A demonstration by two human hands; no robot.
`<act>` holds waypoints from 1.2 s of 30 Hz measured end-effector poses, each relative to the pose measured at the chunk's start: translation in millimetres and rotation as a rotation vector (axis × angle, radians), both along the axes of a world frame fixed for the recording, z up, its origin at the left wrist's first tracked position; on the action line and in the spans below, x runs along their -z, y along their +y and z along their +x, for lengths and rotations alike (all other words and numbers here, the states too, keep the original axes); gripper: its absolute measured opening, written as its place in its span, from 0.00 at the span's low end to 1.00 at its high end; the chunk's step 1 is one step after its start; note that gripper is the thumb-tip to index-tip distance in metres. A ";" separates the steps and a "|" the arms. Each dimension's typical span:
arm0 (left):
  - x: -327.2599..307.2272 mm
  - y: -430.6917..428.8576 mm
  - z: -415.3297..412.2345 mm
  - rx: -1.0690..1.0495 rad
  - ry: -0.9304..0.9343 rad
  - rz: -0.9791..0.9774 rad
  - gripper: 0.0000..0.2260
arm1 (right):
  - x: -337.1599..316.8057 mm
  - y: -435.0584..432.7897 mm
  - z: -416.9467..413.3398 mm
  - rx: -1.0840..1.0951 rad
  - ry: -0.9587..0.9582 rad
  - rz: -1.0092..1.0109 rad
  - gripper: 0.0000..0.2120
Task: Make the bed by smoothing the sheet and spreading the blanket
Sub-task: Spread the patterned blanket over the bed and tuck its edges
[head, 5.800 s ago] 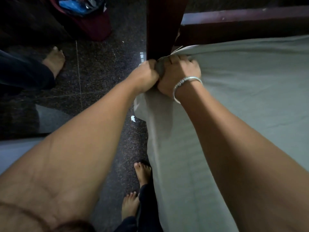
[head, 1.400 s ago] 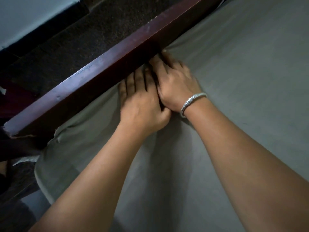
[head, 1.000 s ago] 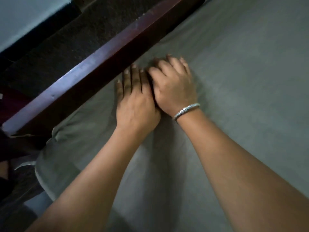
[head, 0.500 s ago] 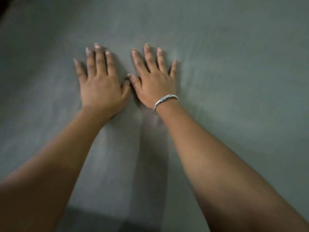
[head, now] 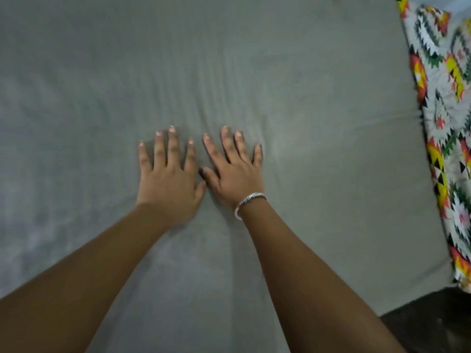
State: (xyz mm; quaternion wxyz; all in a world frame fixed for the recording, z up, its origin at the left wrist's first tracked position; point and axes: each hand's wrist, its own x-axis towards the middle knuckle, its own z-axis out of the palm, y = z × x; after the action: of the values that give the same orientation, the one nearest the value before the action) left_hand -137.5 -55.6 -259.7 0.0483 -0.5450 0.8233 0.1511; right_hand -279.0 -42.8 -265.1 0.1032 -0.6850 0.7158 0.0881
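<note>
Head camera looks down on the grey sheet (head: 318,123) spread over the bed, faintly rippled beyond the hands. The left hand (head: 169,184) and right hand (head: 235,178) press flat on it side by side, fingers (head: 173,146) straight and spread, grasping nothing. A patterned blanket (head: 448,123) lies along its right edge.

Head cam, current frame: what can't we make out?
Head view only:
- patterned cloth: cut off by the right edge; extent, and whether it is the blanket, unclear.
- sheet: runs past the top and left edges; tuck unseen.
- Sheet under the left hand and right hand: hidden by the flat hands and forearms.
- dark patch at lower right: too dark to identify.
- Creases ahead of the hands: softened by blur.
</note>
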 end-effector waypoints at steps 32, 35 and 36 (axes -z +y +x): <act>7.4 45.7 -483.6 0.106 -0.091 0.032 0.36 | 1.6 139.0 -451.1 0.135 -0.118 -0.117 0.33; 17.6 70.8 -556.6 0.137 -0.072 -0.014 0.33 | 14.4 154.0 -502.1 0.230 -0.171 -0.150 0.39; 20.1 80.7 -576.3 0.155 -0.052 -0.022 0.31 | 14.5 161.8 -518.6 0.264 -0.188 -0.183 0.41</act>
State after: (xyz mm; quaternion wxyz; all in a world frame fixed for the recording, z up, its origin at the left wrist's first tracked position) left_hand -713.7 25.1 -279.8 0.0750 -0.4838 0.8632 0.1237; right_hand -797.6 119.0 -279.6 0.1176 -0.5967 0.7918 -0.0558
